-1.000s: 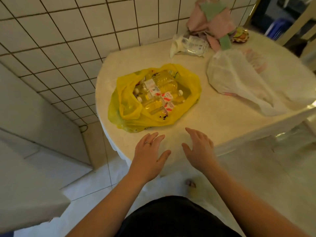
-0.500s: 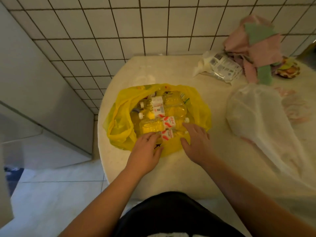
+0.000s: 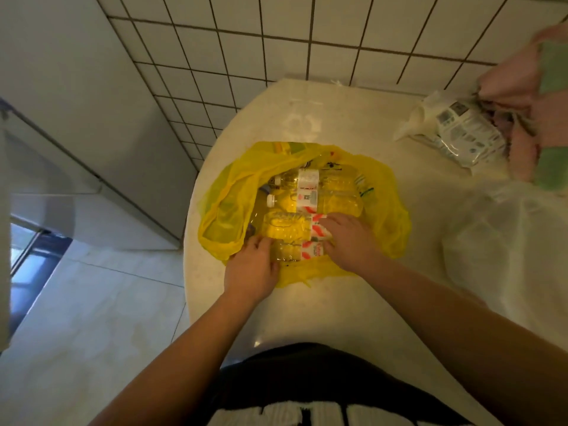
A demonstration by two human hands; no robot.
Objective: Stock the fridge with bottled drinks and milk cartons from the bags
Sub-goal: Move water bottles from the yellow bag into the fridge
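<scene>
A white tiled wall (image 3: 276,41) backs a round cream table (image 3: 353,309), with pale floor (image 3: 92,302) and a grey unit (image 3: 76,103) off toward 9 o'clock. Whether that unit is the fridge cannot be told.

Taking the person's edge of the table as 6 o'clock, the yellow bag (image 3: 390,216) lies open near the middle, toward 9. It holds several clear bottles (image 3: 329,198) lying on their sides, caps pointing to 9 o'clock. A white bag (image 3: 507,241) slumps at 3 o'clock, its contents hidden, so no milk carton shows. A printed packet (image 3: 461,133) and pink and green cloths (image 3: 528,87) sit around 1 o'clock.

Both hands are in the mouth of the yellow bag. The right hand (image 3: 353,244) lies across the red and white labels of the two closest bottles, fingers fairly straight and pressing down, with no closed grip visible. The left hand (image 3: 250,272) is at the bag's 7 o'clock rim, fingers bent down by the neck end of the nearest bottle (image 3: 289,252). Whether they pinch the bottle or only the plastic film cannot be made out.

This looks like the first pick from the bag, so nothing seems stocked yet. The next move likely calls for wrapping fingers fully round a bottle's body. It should then be lifted clear of the loose film so the bag does not drag along, before the turn toward 9 o'clock.
</scene>
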